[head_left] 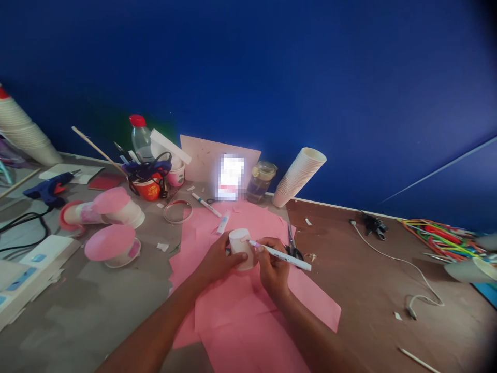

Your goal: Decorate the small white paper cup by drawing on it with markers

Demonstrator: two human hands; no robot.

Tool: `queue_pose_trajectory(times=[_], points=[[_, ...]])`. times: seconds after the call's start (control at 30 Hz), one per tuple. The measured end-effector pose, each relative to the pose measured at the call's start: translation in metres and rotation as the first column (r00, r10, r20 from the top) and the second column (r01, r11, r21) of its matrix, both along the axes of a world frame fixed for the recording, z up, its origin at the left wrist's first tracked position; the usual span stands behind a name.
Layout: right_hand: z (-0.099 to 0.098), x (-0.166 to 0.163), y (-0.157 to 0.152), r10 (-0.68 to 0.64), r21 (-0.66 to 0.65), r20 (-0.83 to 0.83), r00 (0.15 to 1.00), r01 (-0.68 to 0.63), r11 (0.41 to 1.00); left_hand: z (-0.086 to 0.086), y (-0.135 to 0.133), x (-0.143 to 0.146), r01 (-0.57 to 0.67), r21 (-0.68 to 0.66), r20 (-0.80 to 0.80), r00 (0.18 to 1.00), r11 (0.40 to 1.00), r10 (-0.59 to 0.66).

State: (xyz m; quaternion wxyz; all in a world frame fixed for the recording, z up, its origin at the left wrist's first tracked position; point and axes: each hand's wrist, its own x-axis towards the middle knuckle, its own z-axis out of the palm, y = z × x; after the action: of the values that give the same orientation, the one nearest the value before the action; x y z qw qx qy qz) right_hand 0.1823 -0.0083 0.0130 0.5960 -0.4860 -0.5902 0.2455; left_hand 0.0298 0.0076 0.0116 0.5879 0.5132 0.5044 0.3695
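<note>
My left hand (221, 260) is closed around a small white paper cup (239, 243), which is upside down over the pink paper sheets (233, 321). Between the fingers of my right hand (274, 267) is a white marker (291, 257), its purple tip at the cup's side. A faint mark shows near that tip. Beyond the cup lie a marker cap or small white tube (223, 223) and another marker (205, 204). Scissors (294, 243) rest just right of my right hand, partly hidden.
A leaning stack of paper cups (298, 176), a glass jar (262, 181) and a bright blurred screen (231, 176) stand by the blue wall. On the left are pink-topped cups (112, 241), a glue gun (50, 189) and a power strip (34, 274). A white cable (396, 256) lies right.
</note>
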Motion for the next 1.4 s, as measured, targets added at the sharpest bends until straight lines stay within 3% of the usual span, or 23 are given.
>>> queue_pose_trajectory(times=[0.23, 0.63, 1.07, 1.4], points=[[0.0039, 0.0002, 0.0008, -0.039, -0.070, -0.066, 0.997, 0.035, 0.997, -0.0021, 0.0002, 0.0000, 0.005, 0.010, 0.028, 1.000, 1.000, -0.005], [0.0025, -0.0005, -0.0026, 0.050, 0.063, 0.014, 0.999, -0.051, 0.997, -0.0030, 0.0000, 0.0000, 0.018, 0.019, 0.018, 1.000, 1.000, -0.018], [0.0054, -0.0019, 0.0006, -0.037, -0.084, -0.119, 0.992, 0.027, 0.996, -0.0004, -0.0004, 0.0007, 0.015, -0.007, 0.037, 0.999, 1.000, -0.015], [0.0037, -0.0002, -0.0006, 0.021, 0.067, -0.016, 1.000, -0.020, 0.998, -0.0015, 0.0000, 0.0005, 0.022, 0.011, 0.013, 1.000, 1.000, -0.023]])
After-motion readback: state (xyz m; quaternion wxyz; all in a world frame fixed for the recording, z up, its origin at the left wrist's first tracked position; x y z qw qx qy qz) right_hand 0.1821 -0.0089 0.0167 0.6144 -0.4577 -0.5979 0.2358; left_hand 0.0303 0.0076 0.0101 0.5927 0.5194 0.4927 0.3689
